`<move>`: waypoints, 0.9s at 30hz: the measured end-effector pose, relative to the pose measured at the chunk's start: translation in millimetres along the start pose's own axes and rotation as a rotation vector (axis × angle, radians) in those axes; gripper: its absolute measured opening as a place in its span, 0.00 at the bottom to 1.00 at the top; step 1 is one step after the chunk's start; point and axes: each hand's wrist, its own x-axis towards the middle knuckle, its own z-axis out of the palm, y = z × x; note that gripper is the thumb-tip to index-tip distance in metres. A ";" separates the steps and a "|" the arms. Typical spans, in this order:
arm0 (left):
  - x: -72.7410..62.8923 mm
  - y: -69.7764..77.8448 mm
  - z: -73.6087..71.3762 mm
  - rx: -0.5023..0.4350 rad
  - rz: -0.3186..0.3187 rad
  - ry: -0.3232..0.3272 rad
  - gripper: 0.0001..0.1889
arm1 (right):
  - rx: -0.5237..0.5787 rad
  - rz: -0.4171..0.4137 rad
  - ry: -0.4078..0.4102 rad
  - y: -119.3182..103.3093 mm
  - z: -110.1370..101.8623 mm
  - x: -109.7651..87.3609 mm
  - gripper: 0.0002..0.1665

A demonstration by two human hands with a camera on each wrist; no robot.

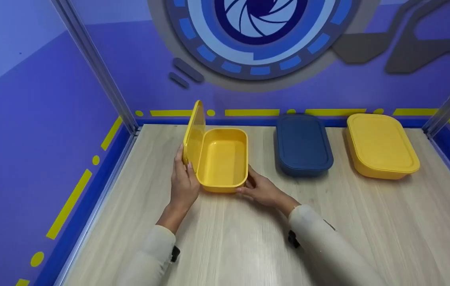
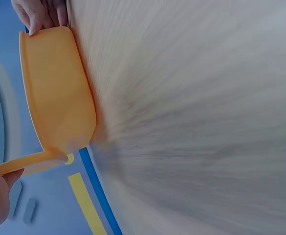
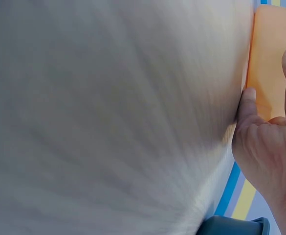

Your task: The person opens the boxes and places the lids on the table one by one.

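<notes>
The fingers of the left hand [image 1: 184,184] pinch the raised yellow lid [image 1: 195,137] near its front end, with the thumb on the inner face. The fingers of the right hand [image 1: 264,190] hold the near right corner of the open yellow box [image 1: 225,159], the thumb on its front side; how far the other fingers reach round it, I cannot tell well. This box stands between the fingers of both hands, on the wooden counter [image 1: 225,238], and the lid rises along its left edge. To the right of the right fingers, and farther forward, is a closed blue box [image 1: 304,143], and beyond it a closed yellow container [image 1: 383,143]
</notes>
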 end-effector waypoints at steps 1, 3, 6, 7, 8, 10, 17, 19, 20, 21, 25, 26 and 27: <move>0.5 -0.1 -0.9 -0.023 -0.014 0.006 0.28 | -0.004 0.002 0.004 0.4 0.2 0.2 0.63; 1.4 -1.3 -2.3 -0.064 -0.040 0.015 0.28 | 0.000 0.007 0.011 0.6 0.1 0.2 0.63; 3.2 -2.8 -4.8 -0.113 -0.060 0.036 0.29 | -0.008 0.019 0.023 1.0 -0.1 0.4 0.63; 3.5 -3.8 -5.4 -0.127 -0.064 0.043 0.29 | -0.012 0.023 0.024 1.0 -0.1 0.4 0.63; 3.7 -5.1 -6.0 -0.140 -0.066 0.050 0.30 | -0.012 0.023 0.023 0.8 -0.1 0.4 0.63; 3.9 -7.4 -7.2 -0.166 -0.073 0.060 0.31 | -0.020 0.022 0.019 0.8 0.2 0.8 0.63; 0.3 -13.9 -9.0 -0.193 -0.119 0.038 0.32 | -0.022 0.016 0.019 1.0 0.5 1.6 0.63; -1.0 -14.6 -9.1 -0.184 -0.133 0.027 0.32 | -0.023 0.015 0.020 1.4 0.7 1.7 0.63; -1.6 -14.9 -9.2 -0.180 -0.137 0.023 0.32 | -0.025 0.014 0.022 1.7 0.8 1.8 0.63; -2.0 -15.2 -9.2 -0.176 -0.138 0.021 0.31 | -0.024 0.013 0.022 1.7 0.9 1.7 0.63; -3.1 -16.4 -9.4 -0.177 -0.138 0.013 0.31 | -0.010 0.010 0.021 1.9 0.8 1.3 0.62; -3.3 -16.8 -9.3 -0.179 -0.140 0.009 0.31 | -0.006 0.008 0.020 1.7 0.8 1.2 0.62; -3.4 -17.1 -9.2 -0.181 -0.141 0.005 0.31 | -0.001 0.006 0.018 1.6 0.8 1.3 0.62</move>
